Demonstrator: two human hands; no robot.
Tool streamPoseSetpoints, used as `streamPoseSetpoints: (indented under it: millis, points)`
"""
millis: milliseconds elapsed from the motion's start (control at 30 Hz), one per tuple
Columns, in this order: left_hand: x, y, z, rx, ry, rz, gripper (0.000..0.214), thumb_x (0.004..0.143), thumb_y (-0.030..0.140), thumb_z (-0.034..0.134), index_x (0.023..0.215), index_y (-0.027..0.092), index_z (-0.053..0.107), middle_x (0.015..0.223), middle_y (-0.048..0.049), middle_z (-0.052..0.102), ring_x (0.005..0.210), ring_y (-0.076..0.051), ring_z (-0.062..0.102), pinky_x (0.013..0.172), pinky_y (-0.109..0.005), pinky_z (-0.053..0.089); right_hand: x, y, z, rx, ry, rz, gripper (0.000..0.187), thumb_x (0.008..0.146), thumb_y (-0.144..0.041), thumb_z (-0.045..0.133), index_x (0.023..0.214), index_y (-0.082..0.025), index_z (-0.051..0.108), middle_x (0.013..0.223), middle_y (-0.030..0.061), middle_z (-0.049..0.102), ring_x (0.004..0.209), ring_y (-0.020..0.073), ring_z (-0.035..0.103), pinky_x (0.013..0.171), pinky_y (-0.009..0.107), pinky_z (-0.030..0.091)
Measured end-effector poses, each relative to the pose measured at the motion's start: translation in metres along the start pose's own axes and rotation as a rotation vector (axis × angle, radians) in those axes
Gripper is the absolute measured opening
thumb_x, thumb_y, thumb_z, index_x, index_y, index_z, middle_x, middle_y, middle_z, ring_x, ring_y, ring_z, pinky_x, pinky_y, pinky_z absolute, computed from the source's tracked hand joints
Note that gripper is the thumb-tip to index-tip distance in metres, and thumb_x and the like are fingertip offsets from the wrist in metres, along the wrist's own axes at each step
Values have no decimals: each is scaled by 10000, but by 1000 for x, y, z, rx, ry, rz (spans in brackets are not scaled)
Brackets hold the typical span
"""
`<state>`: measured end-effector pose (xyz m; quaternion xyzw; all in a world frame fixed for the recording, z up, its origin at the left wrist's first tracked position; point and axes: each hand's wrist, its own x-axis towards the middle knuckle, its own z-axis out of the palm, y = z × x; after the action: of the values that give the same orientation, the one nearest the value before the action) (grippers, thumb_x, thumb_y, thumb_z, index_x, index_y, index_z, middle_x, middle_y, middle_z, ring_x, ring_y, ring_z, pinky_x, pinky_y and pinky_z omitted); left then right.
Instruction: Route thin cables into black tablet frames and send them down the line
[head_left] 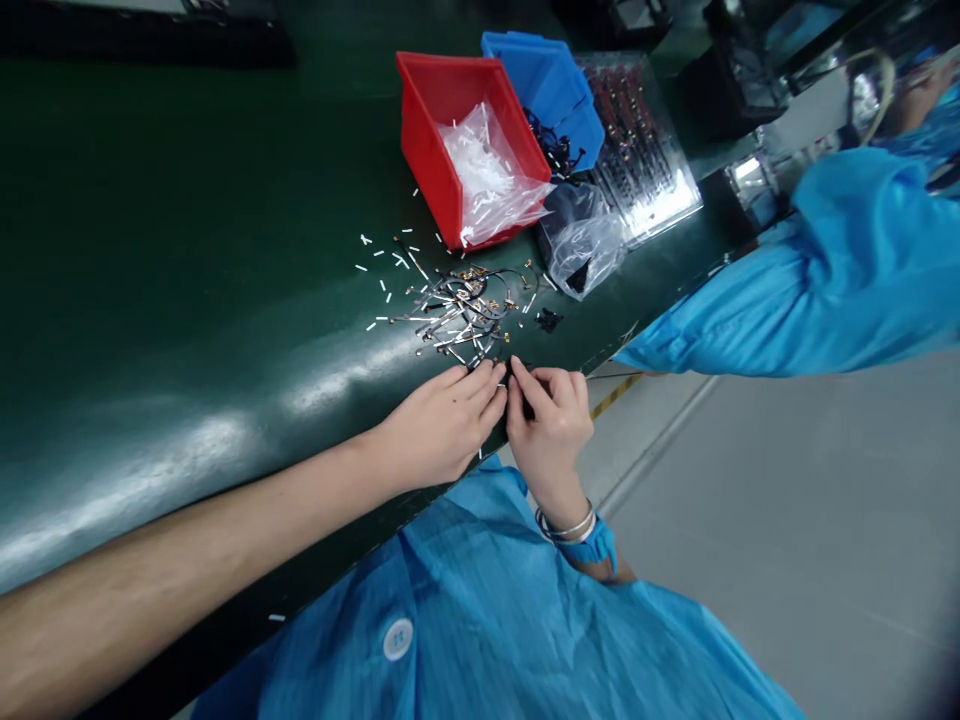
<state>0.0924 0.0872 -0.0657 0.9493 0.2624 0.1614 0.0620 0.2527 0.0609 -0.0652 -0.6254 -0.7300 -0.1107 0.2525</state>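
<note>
My left hand (442, 425) and my right hand (549, 425) meet at the near edge of a dark green table (187, 300). Their fingertips are pinched together on a small dark part that I cannot make out. Just beyond them lies a heap of thin wires with small gold ends (465, 310), with short white sleeves (386, 270) scattered to its left. My right wrist wears bracelets and a blue cuff.
A red bin (427, 150) holding a clear bag of white pieces stands behind the heap. A blue bin (555, 85), a clear bag (581, 240) and a clear tray (645, 150) sit to its right. Another person's blue sleeve (817, 280) is at the right.
</note>
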Motion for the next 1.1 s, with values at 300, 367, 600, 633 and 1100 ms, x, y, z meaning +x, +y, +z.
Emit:
streamPoseSetpoints:
  millis: [300,367,600,633,1100]
  points:
    - [0,-1,-3,-2,-6,14,443,906,256,488,1262,5,566,1355,-221,532,1276,-295,496,1023,-374,388,3,11,-10,250,-83,124,280,909,-202,502,1081,-264,713,807,45,631,773,189,539,668,353,470]
    - [0,-1,-4,-11,-16,9,437,904,254,500,1263,12,569,1372,-219,516,1278,-294,495,1021,-366,388,3,16,-11,288,-14,164,263,903,-200,518,1043,-289,722,810,29,633,766,177,554,675,349,481]
    - [0,-2,-3,11,4,20,420,909,250,489,1245,15,581,1323,-215,562,1249,-294,520,1011,-375,398,2,19,-8,123,-55,-56,286,888,-174,521,1077,-273,710,832,55,622,791,194,510,666,339,455]
    - [0,-2,-3,20,10,26,416,911,249,485,1239,14,585,1310,-213,573,1242,-295,526,1002,-376,407,2,18,-7,113,-60,-73,283,888,-174,521,1082,-261,708,833,59,621,792,196,507,662,335,455]
    - [0,-13,-22,-427,427,-221,244,909,100,437,1033,127,645,1231,-142,633,1140,-222,584,967,-447,495,40,15,-30,-28,-446,-525,160,850,-110,565,723,-157,650,680,67,623,709,190,519,591,301,411]
